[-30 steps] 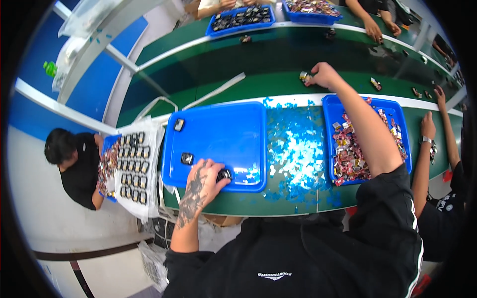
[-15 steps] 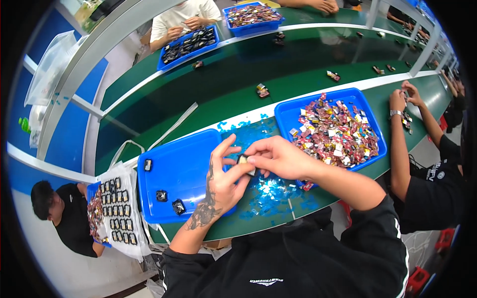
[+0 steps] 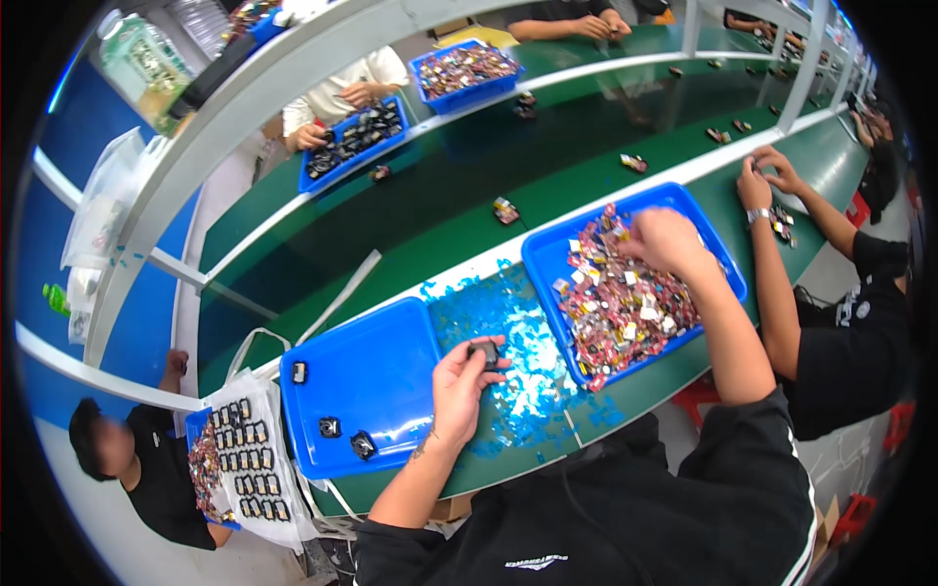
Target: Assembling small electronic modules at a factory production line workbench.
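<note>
My left hand (image 3: pixel 459 383) holds a small black square part (image 3: pixel 483 350) at its fingertips, over a patch of blue scraps (image 3: pixel 508 361) on the green bench. My right hand (image 3: pixel 667 240) reaches into the blue tray of mixed colourful parts (image 3: pixel 625 293) on the right, fingers down among them; what it grips is hidden. To the left lies a blue lid-like tray (image 3: pixel 366 381) with three small black parts (image 3: pixel 330 427) on it.
A green conveyor belt (image 3: pixel 469 176) runs behind the bench with single parts on it. A person at my right (image 3: pixel 831 293) works on small parts. Another person at lower left (image 3: pixel 137 459) sits by a white sheet of black parts (image 3: pixel 249 449). Blue trays stand across the belt.
My hands have parted: the right one went from the middle out to the tray of colourful parts, while the left stays in the middle with the black part. The view has shifted.
</note>
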Tool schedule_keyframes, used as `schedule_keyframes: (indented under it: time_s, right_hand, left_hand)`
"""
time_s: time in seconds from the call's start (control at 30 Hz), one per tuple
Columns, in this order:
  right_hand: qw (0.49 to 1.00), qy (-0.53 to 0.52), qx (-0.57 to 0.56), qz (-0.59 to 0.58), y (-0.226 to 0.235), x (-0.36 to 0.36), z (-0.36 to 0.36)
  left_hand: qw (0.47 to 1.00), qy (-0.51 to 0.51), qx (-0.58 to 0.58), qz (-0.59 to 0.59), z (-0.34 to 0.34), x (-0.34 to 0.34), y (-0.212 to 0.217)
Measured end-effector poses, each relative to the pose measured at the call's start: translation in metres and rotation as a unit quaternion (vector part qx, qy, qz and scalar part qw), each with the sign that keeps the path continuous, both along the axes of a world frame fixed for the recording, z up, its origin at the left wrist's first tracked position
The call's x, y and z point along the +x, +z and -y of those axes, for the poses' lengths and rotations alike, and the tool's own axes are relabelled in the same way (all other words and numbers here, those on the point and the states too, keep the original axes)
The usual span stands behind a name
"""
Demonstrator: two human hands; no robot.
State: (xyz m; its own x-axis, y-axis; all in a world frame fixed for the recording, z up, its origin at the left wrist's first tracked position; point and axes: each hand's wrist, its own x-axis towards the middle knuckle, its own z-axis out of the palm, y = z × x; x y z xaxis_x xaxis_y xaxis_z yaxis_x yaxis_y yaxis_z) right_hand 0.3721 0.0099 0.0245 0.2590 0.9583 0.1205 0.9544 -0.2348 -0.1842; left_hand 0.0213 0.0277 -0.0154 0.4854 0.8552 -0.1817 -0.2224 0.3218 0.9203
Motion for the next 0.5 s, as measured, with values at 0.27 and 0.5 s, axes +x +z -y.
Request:
schedule_keyframes:
  time_s: [0.27, 0.5]
  right_hand:
    - [0.981, -0.019, 0.186, -0.046, -0.015, 0.006, 0.018]
    - [0.93, 0.151, 0.209, -0.261, 0.027, -0.106, 0.059]
  left_hand:
    - [0.998, -0.043, -0.039, 0.034, 0.009, -0.006, -0.001]
    - [0.973, -0.012, 0.217, -0.083, 0.008, -0.002, 0.007]
